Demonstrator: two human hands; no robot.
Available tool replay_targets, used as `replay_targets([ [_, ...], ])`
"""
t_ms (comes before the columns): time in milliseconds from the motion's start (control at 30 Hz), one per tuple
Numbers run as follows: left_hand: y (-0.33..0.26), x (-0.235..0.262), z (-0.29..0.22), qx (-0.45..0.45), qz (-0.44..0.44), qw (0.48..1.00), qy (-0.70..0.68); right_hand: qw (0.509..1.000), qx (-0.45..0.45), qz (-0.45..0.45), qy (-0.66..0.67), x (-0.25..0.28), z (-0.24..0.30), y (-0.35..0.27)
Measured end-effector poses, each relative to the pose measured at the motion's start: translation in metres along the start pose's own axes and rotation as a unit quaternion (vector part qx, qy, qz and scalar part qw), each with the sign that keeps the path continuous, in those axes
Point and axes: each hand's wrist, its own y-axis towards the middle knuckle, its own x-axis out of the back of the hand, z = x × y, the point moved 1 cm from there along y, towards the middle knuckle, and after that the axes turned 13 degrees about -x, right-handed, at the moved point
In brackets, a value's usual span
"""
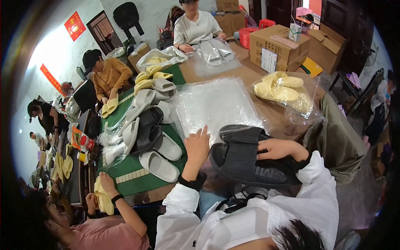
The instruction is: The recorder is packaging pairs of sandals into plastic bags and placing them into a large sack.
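Note:
A pair of black slippers (236, 159) is in my right hand (280, 149), whose fingers curl over the edge of the near slipper by its ribbed strap. The second slipper lies behind it, partly hidden. My left hand (197, 145) rests with fingers stretched out at the near edge of a stack of clear plastic bags (214, 100). It is just left of the black pair and holds nothing I can see. The bags lie flat on the brown cardboard-covered table (246, 68).
Left of the bags, grey slippers (160, 166), other black slippers (146, 130) and yellow slippers (143, 84) pile on a green mat (132, 187). Bagged yellow slippers (281, 89) and a carton (273, 46) stand right. Co-workers sit at the far side and left, handling slippers.

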Motion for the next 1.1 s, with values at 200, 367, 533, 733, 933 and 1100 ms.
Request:
replay_targets([
  [200, 0.004, 0.004, -0.030, -0.074, -0.106, 0.983, 0.130, 0.951, -0.033, -0.198, -0.233, -0.021, 0.014, -0.001],
  [367, 0.006, -0.002, -0.056, -0.076, -0.076, 0.994, 0.035, 0.914, 0.026, -0.309, -0.260, -0.036, 0.023, 0.007],
  [533, 0.002, 0.006, -0.073, -0.093, -0.034, 0.995, 0.016, 0.896, -0.017, -0.354, -0.266, -0.056, 0.015, 0.021],
  [733, -0.004, 0.011, -0.085, -0.149, -0.023, 0.989, -0.005, 0.886, -0.058, -0.415, -0.198, -0.055, 0.012, 0.050],
  [933, -0.007, 0.025, -0.104, -0.199, 0.001, 0.979, -0.053, 0.836, -0.086, -0.473, -0.265, -0.041, 0.005, 0.104],
  [1100, -0.012, 0.026, -0.110, -0.224, -0.006, 0.972, -0.065, 0.827, -0.150, -0.490, -0.230, -0.008, 0.016, 0.138],
])
